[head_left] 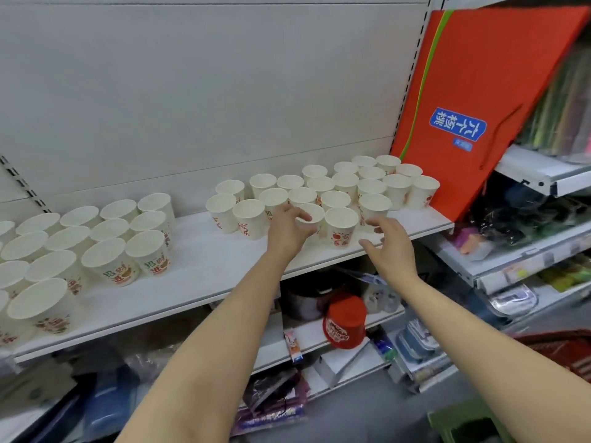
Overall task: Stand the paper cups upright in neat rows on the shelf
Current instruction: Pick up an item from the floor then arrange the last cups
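Two groups of white paper cups stand upright on the white shelf (204, 260); the left group (80, 247) fills the shelf's left end in rough rows, and the right group (326, 193) runs toward the right end, where an orange bag (473, 91) leans against the back panel just beside the last cups. A bare stretch of shelf separates the two groups. The left hand (289, 227) reaches into the front of the right group, its fingers curled round the rim of one front-row cup (311, 219) (the thumb's side is hidden, so how firm the hold is cannot be told); the cup stands upright on the shelf. The right hand (388, 243) hovers at the shelf's front edge, fingers spread and loosely bent, holding nothing, near the neighbouring front cup (340, 227) but not touching it. A red container (345, 321) sits on the lower shelf.
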A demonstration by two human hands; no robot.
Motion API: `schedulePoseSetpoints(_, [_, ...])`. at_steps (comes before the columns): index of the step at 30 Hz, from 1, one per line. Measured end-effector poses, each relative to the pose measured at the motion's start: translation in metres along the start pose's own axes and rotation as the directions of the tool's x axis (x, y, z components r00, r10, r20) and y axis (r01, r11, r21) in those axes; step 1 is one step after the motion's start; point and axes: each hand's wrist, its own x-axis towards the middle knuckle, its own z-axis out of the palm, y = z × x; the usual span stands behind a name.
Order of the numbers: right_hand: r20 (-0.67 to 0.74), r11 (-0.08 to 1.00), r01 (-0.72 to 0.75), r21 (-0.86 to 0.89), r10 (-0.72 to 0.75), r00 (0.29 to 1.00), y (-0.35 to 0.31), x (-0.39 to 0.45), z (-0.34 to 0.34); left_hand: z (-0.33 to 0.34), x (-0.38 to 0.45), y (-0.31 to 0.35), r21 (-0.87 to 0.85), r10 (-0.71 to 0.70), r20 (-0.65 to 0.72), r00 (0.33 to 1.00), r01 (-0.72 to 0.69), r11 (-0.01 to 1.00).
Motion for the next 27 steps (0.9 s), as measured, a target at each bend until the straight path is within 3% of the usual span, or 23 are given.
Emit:
schedulePoseSetpoints(4, [0.067, 0.999, 0.039, 0.038, -0.042, 0.997, 0.001, 0.017, 0.001, -0.007, -0.003, -0.005, -0.048, 0.0, -0.076, 0.997, -0.004, 0.999])
schedulePoseSetpoints(7, [0.127, 0.996, 0.075, 0.048, -0.081, 0.989, -0.001, 0.028, 0.005, -0.026, -0.012, -0.007, -0.205, -0.083, -0.069, 0.994, 0.067, 0.976])
schedulePoseSetpoints(11, [0.163, 0.989, -0.014, 0.144, -0.01, 0.987, -0.005, 0.034, 0.014, -0.059, -0.033, -0.015, -0.51, -0.183, 0.055, 0.982, 0.185, 0.84])
schedulePoseSetpoints(15, [0.152, 0.979, -0.056, 0.198, 0.026, 0.988, -0.01, 0.034, 0.022, -0.086, -0.055, -0.025, -0.651, -0.256, 0.059, 0.965, 0.232, 0.723])
schedulePoseSetpoints(19, [0.168, 0.948, -0.063, 0.311, 0.011, 0.986, -0.036, 0.029, 0.031, -0.118, -0.074, -0.037, -0.698, -0.279, 0.027, 0.96, 0.218, 0.682])
schedulePoseSetpoints(27, [0.275, 0.907, -0.042, 0.419, -0.083, 0.958, -0.113, 0.004, 0.063, -0.201, -0.111, -0.069, -0.631, -0.271, -0.09, 0.958, 0.156, 0.76])
